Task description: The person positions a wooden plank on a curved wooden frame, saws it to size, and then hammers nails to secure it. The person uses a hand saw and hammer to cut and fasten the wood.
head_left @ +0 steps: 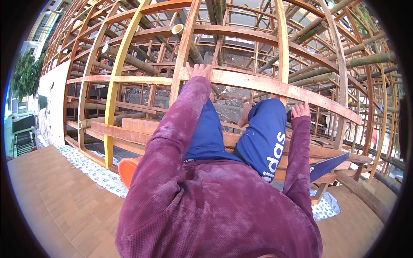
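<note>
My left hand [199, 71] grips the left end of a long wooden plank [258, 81], beside an upright wooden post [185, 51]. The plank runs to the right across further posts, sloping down toward its right end. My right hand [300, 111] is just below the plank, right of my knee, with its fingers curled. A small black and red piece [289, 114] shows at its edge; what it belongs to is hidden. Near my right forearm a dark blue, blade-like flat thing [329, 167] sticks out over the boards.
Ahead spreads a dense frame of timber and bamboo poles [133, 60], with rubble [232, 105] below. Loose boards [124, 132] lie across in front of me. An orange curved thing [127, 171] is at my left side. Wood-patterned flooring [64, 193] lies behind at left.
</note>
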The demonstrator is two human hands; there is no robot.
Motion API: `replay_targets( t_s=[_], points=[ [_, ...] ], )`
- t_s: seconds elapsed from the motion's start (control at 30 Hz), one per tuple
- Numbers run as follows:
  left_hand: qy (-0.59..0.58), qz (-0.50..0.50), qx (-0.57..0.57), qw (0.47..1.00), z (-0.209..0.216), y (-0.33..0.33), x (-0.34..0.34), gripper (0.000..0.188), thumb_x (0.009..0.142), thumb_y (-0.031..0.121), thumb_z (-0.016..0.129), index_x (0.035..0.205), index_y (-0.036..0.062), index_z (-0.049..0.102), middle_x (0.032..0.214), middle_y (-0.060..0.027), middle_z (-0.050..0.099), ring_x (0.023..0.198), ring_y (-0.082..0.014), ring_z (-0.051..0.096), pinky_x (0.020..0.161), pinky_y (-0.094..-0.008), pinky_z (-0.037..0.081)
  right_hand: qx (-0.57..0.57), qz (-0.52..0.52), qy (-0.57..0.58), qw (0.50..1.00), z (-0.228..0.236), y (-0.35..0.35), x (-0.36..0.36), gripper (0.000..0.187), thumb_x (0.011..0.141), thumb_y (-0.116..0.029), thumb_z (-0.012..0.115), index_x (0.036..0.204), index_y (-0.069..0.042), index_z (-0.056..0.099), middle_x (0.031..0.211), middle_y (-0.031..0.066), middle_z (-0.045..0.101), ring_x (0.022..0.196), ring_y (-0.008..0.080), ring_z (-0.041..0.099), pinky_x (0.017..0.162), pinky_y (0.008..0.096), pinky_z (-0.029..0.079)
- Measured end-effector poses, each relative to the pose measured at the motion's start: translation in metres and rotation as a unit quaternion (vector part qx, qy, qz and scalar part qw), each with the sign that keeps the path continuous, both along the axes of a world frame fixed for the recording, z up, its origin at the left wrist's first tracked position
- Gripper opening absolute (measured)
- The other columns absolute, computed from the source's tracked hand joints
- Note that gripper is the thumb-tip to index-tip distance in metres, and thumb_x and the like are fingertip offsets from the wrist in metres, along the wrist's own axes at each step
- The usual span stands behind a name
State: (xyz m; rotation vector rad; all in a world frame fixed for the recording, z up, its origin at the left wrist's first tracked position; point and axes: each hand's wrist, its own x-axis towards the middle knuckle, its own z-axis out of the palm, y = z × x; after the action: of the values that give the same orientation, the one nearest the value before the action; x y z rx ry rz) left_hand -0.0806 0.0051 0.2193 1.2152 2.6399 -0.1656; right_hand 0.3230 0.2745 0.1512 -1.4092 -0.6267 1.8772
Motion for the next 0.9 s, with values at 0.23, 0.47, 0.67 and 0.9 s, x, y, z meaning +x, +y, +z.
replay_targets(
  t_s=[0.23, 0.47, 0.67, 0.9],
  points=[
    [-0.026, 0.008, -0.067, 0.997, 0.015, -0.008, -0.008, 0.059, 0.071, 0.029, 0.08, 0.124, 0.022, 0.055, 0.129, -0.0066, 0.059, 0.132, -0.0278, 0.047, 0.116, -0.068, 0.004, -0.048, -0.093, -0.067, 0.992, 0.028, -0.005, -0.073, 0.069, 0.091, -0.047, 0.066, 0.142, -0.012, 0.036, 0.136, 0.0223, 0.049, 0.125, 0.041, 0.051, 0.096, 0.0608, 0.048],
    [-0.099, -0.047, -0.209, 0.972, 0.028, 0.043, -0.028, 0.094, 0.067, 0.073, 0.071, 0.139, 0.0161, 0.049, 0.147, -0.011, 0.048, 0.141, -0.0292, 0.039, 0.118, -0.0638, 0.012, -0.028, -0.126, 0.062, 0.99, 0.009, -0.01, -0.069, 0.044, 0.098, -0.026, 0.06, 0.137, -0.015, 0.041, 0.115, 0.0179, 0.063, 0.103, 0.0379, 0.066, 0.087, 0.0594, 0.056],
    [-0.348, -0.141, 0.043, 0.926, 0.001, 0.16, 0.05, 0.102, 0.081, 0.075, 0.056, 0.143, -0.0052, 0.043, 0.148, -0.0244, 0.043, 0.139, -0.0362, 0.04, 0.116, -0.0418, 0.031, -0.023, -0.123, 0.043, 0.991, 0.013, -0.012, -0.074, 0.045, 0.098, -0.026, 0.06, 0.137, -0.015, 0.04, 0.119, 0.0159, 0.06, 0.101, 0.0369, 0.067, 0.085, 0.0586, 0.057],
    [-0.107, -0.426, -0.09, 0.894, -0.024, 0.188, 0.104, 0.07, 0.08, -0.003, 0.063, 0.135, 0.0363, 0.048, 0.13, -0.0126, 0.057, 0.117, -0.0347, 0.059, 0.099, -0.0394, 0.05, -0.019, -0.131, 0.046, 0.99, 0.015, -0.016, -0.073, 0.051, 0.098, -0.023, 0.059, 0.143, -0.018, 0.034, 0.124, 0.0158, 0.057, 0.1, 0.0373, 0.067, 0.087, 0.0584, 0.056]
  ],
)
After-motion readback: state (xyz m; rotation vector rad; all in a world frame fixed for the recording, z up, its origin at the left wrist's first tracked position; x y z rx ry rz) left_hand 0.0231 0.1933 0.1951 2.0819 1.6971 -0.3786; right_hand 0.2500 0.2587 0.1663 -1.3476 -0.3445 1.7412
